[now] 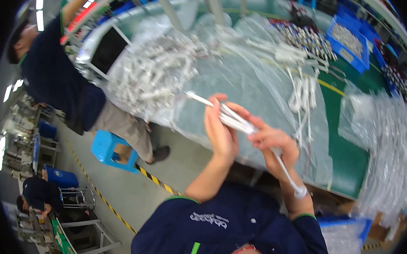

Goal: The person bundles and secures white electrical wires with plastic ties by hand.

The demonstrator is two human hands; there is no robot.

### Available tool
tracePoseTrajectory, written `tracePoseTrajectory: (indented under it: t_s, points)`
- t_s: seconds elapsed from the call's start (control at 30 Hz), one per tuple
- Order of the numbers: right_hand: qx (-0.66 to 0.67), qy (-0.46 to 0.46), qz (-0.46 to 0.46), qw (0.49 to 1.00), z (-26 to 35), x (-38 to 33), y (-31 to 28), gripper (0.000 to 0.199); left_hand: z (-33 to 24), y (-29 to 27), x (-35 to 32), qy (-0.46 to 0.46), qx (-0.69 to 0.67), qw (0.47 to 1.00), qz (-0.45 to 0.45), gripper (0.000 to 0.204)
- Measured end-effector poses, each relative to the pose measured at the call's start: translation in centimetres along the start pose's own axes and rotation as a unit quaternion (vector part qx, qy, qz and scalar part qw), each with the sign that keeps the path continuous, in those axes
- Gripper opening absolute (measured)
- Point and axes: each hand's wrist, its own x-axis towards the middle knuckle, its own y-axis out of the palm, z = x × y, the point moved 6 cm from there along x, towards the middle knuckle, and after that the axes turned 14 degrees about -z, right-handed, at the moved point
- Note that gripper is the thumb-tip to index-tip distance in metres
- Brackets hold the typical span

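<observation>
A white cable (235,123), folded into a narrow bundle, is held in front of me above the table's near edge. My left hand (220,135) is closed around its left part, thumb and fingers on either side of it. At the bundle's right end, my right hand (279,148) pinches the cable near its middle. One cable end with a small white plug (190,95) sticks out past my left fingers. The other end hangs below my right hand, with a round white piece (300,192) over my forearm. Some blur softens the fingers.
Loose white cables (153,70) form a heap on the left of the plastic-covered table (234,80). Folded cable bundles (302,93) lie at right. Beyond are a blue bin (345,52) and bagged goods (388,152). A co-worker (60,74) stands left, beside a blue stool (113,150).
</observation>
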Motion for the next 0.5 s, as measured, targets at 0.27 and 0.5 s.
tracePoseTrajectory:
  t_s: [0.27,0.5]
  points:
    - [-0.056,-0.035,-0.098,0.993,-0.7,-1.6,1.5,0.016,1.4,-1.4,-0.8,-0.034,0.048,0.997,-0.053,0.020]
    - [-0.162,-0.191,-0.035,0.967,0.1,-2.5,1.5,0.005,2.9,-0.5,-0.2,-0.180,-0.005,0.983,0.028,0.020]
